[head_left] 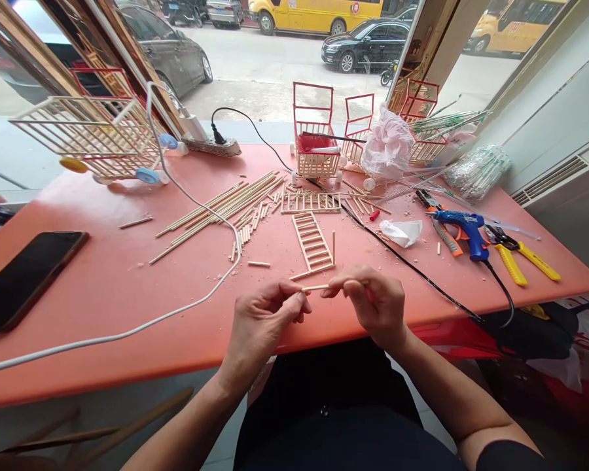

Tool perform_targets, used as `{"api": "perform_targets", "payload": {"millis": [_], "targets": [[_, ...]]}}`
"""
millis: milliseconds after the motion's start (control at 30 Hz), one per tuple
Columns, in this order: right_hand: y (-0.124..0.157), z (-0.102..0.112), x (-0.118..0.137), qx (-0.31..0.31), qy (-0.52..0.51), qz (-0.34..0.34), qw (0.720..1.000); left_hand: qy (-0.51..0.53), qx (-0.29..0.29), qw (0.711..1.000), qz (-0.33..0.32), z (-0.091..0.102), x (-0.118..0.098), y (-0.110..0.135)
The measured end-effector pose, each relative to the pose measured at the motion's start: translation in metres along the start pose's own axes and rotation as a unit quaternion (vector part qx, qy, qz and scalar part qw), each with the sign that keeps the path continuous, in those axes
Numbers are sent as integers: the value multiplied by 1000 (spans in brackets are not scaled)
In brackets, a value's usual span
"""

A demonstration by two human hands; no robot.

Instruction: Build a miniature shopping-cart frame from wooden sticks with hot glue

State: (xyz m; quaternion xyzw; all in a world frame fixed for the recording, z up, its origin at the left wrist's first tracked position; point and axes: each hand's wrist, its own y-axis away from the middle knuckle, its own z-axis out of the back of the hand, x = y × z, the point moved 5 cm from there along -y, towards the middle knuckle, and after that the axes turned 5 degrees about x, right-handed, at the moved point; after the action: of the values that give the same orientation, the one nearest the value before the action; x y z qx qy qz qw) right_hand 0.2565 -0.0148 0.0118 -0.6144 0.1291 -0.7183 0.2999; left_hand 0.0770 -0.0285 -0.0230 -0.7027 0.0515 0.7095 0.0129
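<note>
A short wooden stick (316, 287) spans the gap between my two hands, above the table's near edge. My left hand (269, 313) pinches its left end between thumb and fingers. At its other end are the closed fingers of my right hand (373, 301). Just beyond my hands lies a small ladder-like stick frame (313, 242), with loose sticks touching its near end. Behind it rests a second stick frame (310, 203), lying crosswise. Cut stick pieces (248, 229) and a bundle of long sticks (226, 209) lie to the left.
Small stick-built carts (317, 140) stand at the back, with a larger cart (95, 134) at far left. A blue glue gun (464, 229), pliers (439, 222) and yellow-handled cutters (523, 255) lie right. A white cable (196, 304) crosses the left side near a phone (29, 278).
</note>
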Motion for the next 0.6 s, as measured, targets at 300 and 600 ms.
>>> {"api": "perform_targets", "payload": {"millis": [300,600], "targets": [[1,-3,-43,88,-304,-304,899,-261,-18,946,-194,-1,-22,2],[-3,17,-40,-8,-130,-256,958,-330,1,936,-123,33,-32,-15]]}}
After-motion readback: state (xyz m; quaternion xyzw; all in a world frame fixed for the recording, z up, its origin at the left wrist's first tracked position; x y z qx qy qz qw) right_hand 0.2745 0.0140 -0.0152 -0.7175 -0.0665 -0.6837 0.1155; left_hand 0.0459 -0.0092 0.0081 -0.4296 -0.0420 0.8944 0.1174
